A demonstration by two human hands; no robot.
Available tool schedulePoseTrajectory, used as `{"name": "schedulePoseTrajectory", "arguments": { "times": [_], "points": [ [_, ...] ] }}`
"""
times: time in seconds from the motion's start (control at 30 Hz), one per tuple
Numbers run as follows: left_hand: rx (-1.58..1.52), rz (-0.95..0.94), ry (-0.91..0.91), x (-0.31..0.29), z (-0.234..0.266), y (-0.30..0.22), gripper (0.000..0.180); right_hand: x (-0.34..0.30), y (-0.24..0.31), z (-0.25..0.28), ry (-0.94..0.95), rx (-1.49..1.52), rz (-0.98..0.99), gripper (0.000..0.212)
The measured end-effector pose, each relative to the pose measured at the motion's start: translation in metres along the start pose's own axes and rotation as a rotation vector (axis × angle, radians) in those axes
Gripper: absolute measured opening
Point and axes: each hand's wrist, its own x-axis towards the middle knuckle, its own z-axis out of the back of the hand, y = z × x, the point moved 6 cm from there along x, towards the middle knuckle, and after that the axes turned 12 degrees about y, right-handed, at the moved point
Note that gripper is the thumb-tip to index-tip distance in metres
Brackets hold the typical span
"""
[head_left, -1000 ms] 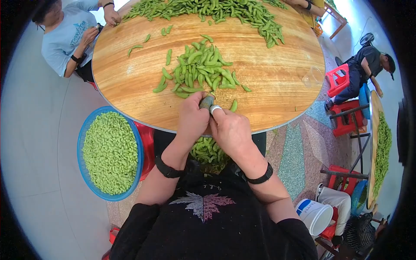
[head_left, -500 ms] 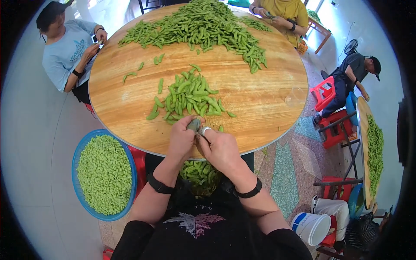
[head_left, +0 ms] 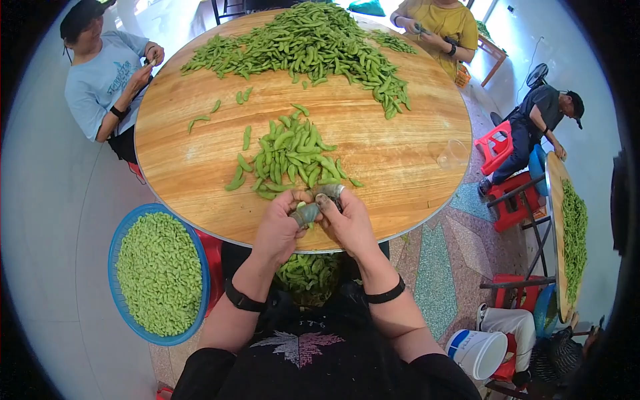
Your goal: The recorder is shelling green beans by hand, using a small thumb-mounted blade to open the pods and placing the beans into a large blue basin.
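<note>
My left hand point(head_left: 280, 220) and my right hand point(head_left: 348, 219) meet over the near edge of the round wooden table point(head_left: 400, 173). Thumbs and fingers are pinched together around a green soybean pod point(head_left: 302, 205), mostly hidden by them. Grey-green wrapping covers some fingers and a thumb. Just beyond my hands lies a small pile of soybean pods point(head_left: 290, 150), with a few pods scattered to its left. A much larger heap of pods point(head_left: 313, 43) covers the far side. Below the table edge, at my lap, sit more green pods or husks point(head_left: 307, 272).
Left of me stands a blue basket point(head_left: 113, 267) full of shelled green beans point(head_left: 160, 273). A clear plastic cup point(head_left: 453, 155) is at the table's right. A white bucket point(head_left: 480, 353) stands lower right. People sit left, far right and at another table point(head_left: 559, 220); red stools point(head_left: 513, 207) stand nearby.
My hands have shifted their grip: the right fingers now reach farther over, and the left thumb's wrapping faces up. The view has moved slightly. The piles look the same.
</note>
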Motion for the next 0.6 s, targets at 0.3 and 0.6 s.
{"name": "schedulePoseTrajectory", "arguments": {
  "times": [0.3,0.6],
  "points": [
    [-0.059,-0.038,-0.084,-0.009,0.026,-0.015,0.011,-0.04,0.051,-0.016,0.665,-0.643,0.311,0.014],
    [-0.03,0.004,0.027,-0.003,-0.005,-0.002,0.016,0.006,0.036,0.062,-0.194,-1.411,0.019,0.025]
  ]
}}
